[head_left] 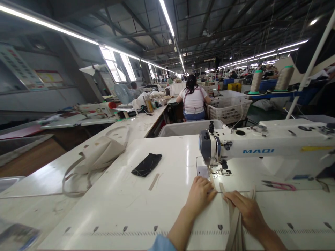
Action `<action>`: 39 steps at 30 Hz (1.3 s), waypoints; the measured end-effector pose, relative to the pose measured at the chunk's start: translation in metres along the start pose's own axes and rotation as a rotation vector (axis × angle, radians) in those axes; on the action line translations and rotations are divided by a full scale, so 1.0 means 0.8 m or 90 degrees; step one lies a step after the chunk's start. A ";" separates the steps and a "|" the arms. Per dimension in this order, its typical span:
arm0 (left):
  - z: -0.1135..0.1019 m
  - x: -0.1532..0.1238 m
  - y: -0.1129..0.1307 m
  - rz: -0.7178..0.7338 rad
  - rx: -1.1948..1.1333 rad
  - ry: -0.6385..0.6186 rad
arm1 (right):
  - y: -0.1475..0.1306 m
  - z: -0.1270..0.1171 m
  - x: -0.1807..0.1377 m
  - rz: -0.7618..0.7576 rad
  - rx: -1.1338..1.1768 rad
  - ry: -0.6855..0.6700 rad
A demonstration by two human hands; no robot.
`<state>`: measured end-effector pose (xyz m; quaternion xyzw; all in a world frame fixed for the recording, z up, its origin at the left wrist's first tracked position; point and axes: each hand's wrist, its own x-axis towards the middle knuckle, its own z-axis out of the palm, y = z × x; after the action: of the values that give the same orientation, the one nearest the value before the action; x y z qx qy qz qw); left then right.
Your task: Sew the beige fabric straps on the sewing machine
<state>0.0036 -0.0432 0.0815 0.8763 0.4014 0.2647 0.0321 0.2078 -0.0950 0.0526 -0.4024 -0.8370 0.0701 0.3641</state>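
Note:
A white sewing machine [261, 146] stands on a white table [136, 205]. My left hand [200, 193] rests just in front of its needle, fingers curled down on a thin beige strap [225, 195] lying on the table. My right hand [244, 207] lies to the right of it, fingers closed on several beige strap lengths that run off the near table edge. The strap leads up under the presser foot [213, 172].
A black fabric piece [147, 164] and a beige bag with long handles [96, 157] lie to the left. Pink scissors [280, 185] sit right of the machine. A seated person [193, 99] works ahead beside a white basket [229, 108]. Thread cones [284, 78] stand at the right.

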 end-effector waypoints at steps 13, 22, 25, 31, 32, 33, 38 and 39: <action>-0.007 0.008 0.000 -0.092 0.076 -0.025 | -0.011 0.013 0.043 0.005 0.012 0.005; -0.008 0.009 -0.001 -0.069 0.041 -0.049 | -0.006 0.023 0.059 0.050 -0.019 -0.031; -0.007 0.009 -0.001 -0.082 0.048 -0.051 | -0.005 0.024 0.059 0.070 -0.027 -0.042; -0.008 0.010 -0.004 -0.089 0.043 -0.081 | -0.006 0.027 0.060 0.093 -0.046 -0.050; -0.008 0.010 -0.004 -0.090 0.045 -0.080 | -0.005 0.028 0.061 0.094 -0.051 -0.048; -0.009 0.011 -0.004 -0.089 0.045 -0.079 | -0.004 0.030 0.062 0.096 -0.057 -0.045; -0.013 0.011 -0.005 -0.054 0.001 -0.076 | -0.001 0.028 0.061 0.101 -0.086 -0.029; -0.013 0.010 -0.005 -0.046 -0.005 -0.074 | 0.000 0.024 0.058 0.099 -0.091 -0.023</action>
<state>0.0003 -0.0364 0.0928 0.8749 0.4291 0.2140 0.0685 0.1759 -0.0584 0.0643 -0.4898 -0.8125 0.0457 0.3127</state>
